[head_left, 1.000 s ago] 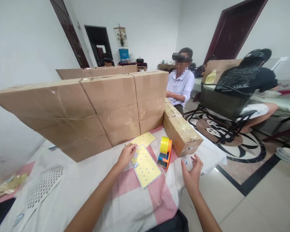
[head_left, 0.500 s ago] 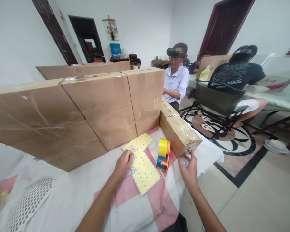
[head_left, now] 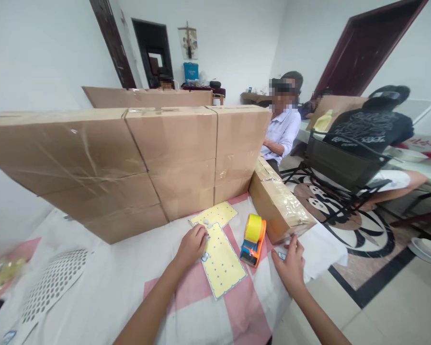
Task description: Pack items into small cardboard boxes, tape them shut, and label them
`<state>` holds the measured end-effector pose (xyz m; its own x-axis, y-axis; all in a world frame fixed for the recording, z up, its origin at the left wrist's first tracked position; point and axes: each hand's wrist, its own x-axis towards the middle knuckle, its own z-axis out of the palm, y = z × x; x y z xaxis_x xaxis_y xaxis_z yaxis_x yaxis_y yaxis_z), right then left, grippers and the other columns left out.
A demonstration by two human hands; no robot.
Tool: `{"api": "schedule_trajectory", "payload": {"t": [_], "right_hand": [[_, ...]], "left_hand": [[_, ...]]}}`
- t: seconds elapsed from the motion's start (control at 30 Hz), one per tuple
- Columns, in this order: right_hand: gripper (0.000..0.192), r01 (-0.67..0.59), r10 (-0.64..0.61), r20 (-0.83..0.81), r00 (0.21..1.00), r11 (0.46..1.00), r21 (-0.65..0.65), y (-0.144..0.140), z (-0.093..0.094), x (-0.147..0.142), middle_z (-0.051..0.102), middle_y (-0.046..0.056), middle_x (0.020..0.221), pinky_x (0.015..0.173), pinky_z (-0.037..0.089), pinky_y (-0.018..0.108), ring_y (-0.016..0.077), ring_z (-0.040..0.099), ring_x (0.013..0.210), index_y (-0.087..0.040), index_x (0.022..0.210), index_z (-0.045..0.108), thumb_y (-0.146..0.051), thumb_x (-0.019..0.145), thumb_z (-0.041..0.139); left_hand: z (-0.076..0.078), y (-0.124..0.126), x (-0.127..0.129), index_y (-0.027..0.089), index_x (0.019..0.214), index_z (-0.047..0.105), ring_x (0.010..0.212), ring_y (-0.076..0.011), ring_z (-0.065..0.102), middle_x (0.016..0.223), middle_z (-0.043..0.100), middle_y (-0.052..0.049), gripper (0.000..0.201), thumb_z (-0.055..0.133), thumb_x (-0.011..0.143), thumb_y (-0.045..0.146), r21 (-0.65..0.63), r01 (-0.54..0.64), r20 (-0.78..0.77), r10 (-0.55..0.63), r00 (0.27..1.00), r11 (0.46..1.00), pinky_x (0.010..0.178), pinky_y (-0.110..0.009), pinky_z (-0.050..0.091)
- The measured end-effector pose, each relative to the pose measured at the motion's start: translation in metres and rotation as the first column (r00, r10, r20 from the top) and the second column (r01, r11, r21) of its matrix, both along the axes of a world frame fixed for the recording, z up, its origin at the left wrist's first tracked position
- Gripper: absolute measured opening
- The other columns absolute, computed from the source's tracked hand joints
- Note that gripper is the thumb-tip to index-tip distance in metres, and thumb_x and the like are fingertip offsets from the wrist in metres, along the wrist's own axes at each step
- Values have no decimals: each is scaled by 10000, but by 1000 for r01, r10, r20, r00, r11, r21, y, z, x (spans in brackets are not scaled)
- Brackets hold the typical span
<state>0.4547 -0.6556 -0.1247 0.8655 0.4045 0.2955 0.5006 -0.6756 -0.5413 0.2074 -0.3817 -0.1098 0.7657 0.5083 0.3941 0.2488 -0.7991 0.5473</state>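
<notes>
Card [head_left: 225, 268] prob. light, bendy, easily creased; best held by edges; L hand [head_left: 192, 248] fingers pinched, hold unclear; R hand [head_left: 290, 264] half-spread by box [head_left: 282, 203], seemingly empty.

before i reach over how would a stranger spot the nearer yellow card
Start at the tall cardboard wall, then drop to the orange tape dispenser in front. Just left lies the nearer card, yellow with blue dots; unlike the farther card, it lies well out from the cardboard wall.

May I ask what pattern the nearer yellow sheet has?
The nearer yellow sheet has blue dots and a blue border, shown in the head view.
</notes>
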Motion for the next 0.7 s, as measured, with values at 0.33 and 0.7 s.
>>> {"api": "schedule_trajectory", "payload": {"t": [0.33,0.7], "right_hand": [[1092,49,-45,-74,996,997,57,6,18,-14,574,234,1444,999,474,567,401,637,1203,-110,1651,41,-574,804,552],[1173,83,-66,-152,986,990,112,1,26,-14,658,197,1375,886,525,534,392,695,1028,-139,1672,15,-569,768,625]], "left_hand": [[2,-1,-4,248,978,678,1015,-247,658,1100,738,-84,241,461,975,143,111,114,-90,-104,990,987,865,-401,448],[22,3,-17,243,930,748,763,-181,661,815,765,-34,251,520,1027,284,172,104,14,-108,994,980,823,-376,427]]}}
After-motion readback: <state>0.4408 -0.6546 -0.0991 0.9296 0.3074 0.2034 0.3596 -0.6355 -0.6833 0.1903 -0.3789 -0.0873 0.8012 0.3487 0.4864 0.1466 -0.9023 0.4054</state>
